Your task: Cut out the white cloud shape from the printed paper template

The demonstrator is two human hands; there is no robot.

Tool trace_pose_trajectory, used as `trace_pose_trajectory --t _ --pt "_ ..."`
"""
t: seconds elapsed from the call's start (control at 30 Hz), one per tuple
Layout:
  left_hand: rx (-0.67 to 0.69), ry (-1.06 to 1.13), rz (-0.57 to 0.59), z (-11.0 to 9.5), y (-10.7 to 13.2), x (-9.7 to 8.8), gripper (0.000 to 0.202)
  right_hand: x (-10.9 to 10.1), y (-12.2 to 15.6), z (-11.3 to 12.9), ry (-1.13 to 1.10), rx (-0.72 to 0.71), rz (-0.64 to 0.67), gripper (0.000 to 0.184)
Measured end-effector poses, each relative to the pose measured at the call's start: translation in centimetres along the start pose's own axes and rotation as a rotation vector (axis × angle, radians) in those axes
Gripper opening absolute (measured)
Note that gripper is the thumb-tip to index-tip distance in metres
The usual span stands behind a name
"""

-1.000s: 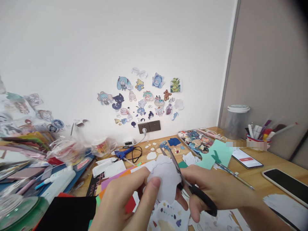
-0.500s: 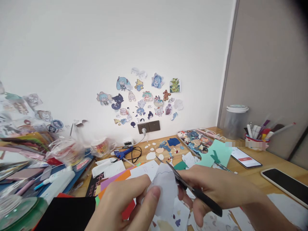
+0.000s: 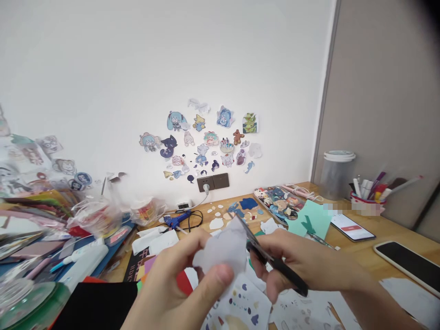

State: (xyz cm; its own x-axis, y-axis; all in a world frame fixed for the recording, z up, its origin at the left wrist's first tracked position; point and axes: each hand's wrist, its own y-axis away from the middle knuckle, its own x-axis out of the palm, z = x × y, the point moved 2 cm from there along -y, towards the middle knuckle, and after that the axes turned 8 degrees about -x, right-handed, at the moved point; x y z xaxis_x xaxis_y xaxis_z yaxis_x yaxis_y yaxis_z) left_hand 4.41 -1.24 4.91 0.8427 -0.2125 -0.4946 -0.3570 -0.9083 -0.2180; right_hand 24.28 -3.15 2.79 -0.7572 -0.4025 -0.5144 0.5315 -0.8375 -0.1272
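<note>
Left hand (image 3: 172, 288) fingers (image 3: 215, 277) pinched on a white paper cutout (image 3: 222, 250), held up above the table (image 3: 371, 233). Right hand (image 3: 302, 263) fingers closed through the black handles of scissors (image 3: 271, 261), blades touching the cutout's right edge. Underneath, printed sheets (image 3: 240, 305) and coloured paper (image 3: 151, 266). Further out, a blue glue gun (image 3: 177, 221) near the wall socket (image 3: 213, 182). At far right, a red cup (image 3: 366, 201) crammed with pens and brushes, beside a lidded clear jar (image 3: 338, 172), contents unclear. Two phones (image 3: 409, 263) nearby.
</note>
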Motion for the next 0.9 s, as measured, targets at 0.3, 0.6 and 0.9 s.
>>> trace_pose_trajectory --t 0.3,0.6,0.9 --pt "-0.057 0.119 -0.111 0.9 -1.1 2.6 0.045 1.4 -1.1 0.4 -0.260 -0.071 -0.052 0.027" --pt "0.220 0.104 -0.228 -0.7 -0.8 2.9 0.034 2.6 -1.3 1.3 -0.301 -0.171 -0.073 0.020" --pt "0.247 0.135 -0.213 -1.0 -0.7 2.8 0.034 2.7 -1.1 1.2 -0.316 -0.236 -0.084 0.019"
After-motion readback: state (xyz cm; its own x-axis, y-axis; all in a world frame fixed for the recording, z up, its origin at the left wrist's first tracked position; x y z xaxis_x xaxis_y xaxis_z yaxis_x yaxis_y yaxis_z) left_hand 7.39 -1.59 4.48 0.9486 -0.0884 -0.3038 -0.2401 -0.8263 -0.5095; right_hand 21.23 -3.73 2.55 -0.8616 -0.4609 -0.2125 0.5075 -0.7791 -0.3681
